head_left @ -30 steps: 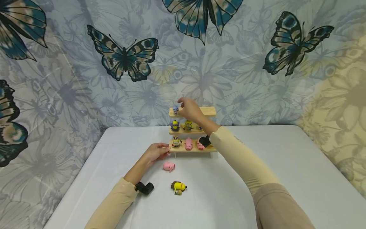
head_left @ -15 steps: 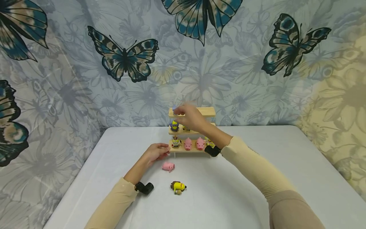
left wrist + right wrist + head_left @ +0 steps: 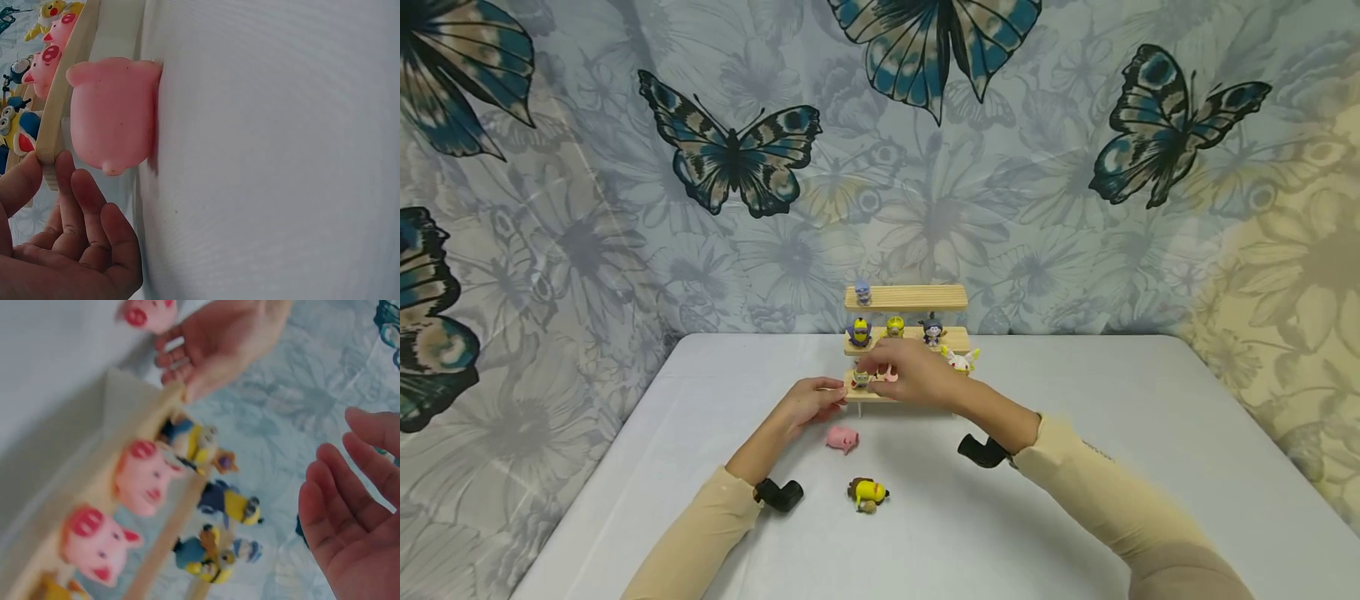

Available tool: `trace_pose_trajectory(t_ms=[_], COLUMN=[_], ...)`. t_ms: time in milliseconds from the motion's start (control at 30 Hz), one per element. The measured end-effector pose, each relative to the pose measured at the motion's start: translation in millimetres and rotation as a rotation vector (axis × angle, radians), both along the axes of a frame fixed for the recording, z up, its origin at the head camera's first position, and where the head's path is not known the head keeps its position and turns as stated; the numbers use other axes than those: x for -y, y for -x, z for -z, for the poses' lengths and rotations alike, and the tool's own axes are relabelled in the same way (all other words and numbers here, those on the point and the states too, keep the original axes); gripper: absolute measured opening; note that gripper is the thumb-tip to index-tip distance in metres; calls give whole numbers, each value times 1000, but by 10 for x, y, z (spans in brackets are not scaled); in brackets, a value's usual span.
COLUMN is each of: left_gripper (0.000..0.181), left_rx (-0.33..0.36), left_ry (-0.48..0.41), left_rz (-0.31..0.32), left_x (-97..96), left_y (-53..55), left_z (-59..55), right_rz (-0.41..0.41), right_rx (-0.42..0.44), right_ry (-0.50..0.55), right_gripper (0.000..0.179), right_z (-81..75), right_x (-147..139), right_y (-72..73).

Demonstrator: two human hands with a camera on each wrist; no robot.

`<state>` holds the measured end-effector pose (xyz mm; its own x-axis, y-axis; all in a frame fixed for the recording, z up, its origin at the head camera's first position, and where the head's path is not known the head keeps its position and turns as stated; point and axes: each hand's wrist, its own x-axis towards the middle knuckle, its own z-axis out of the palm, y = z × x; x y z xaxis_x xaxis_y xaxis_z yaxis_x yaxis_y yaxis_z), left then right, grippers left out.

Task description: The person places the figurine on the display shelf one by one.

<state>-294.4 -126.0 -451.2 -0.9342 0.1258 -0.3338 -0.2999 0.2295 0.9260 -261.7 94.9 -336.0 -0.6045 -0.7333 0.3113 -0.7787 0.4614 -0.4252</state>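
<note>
My left hand (image 3: 808, 402) pinches the left end of the lowest board of a three-tier wooden display shelf (image 3: 917, 297), thumb and fingertips at its corner in the left wrist view. With nothing in its fingers, my right hand (image 3: 917, 373) hangs in front of the lower tiers, hiding part of them; its fingers are loosely bent in the right wrist view. A small blue figurine (image 3: 862, 292) stands at the left of the top tier. Close to my left hand, a pink toy pig (image 3: 115, 115) lies on the white table.
A yellow minion figurine (image 3: 869, 492) lies nearer on the table (image 3: 1037, 533). The middle tier holds two minions and a dark-hatted figurine (image 3: 932, 331). Two pink pigs (image 3: 147, 478), a minion (image 3: 200, 442) and a white-and-yellow figurine (image 3: 960, 360) stand on the lowest tier. Butterfly-printed cloth hangs behind.
My right hand has left the blue figurine on the top tier and come down and toward me, in front of the lowest tier. My left hand keeps its place on the shelf.
</note>
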Motion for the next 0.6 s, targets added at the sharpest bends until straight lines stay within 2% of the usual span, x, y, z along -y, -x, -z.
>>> trace_pose_trajectory(t_ms=[67, 300, 433, 600], left_gripper=[38, 39, 40, 40], left_rx=[1, -2, 3, 10], left_ry=[4, 14, 13, 12], left_rz=[3, 15, 11, 1], left_x=[0, -1, -4, -6], left_y=[1, -3, -4, -3], left_z=[-4, -39, -26, -6], right_rz=[-19, -81, -122, -159], right_rx=[3, 125, 157, 146], right_ry=[-26, -176, -255, -302], right_gripper=[17, 24, 28, 31], right_z=[60, 294, 408, 536], right_x=[-15, -9, 4, -17], right_y=[-58, -231, -304, -366])
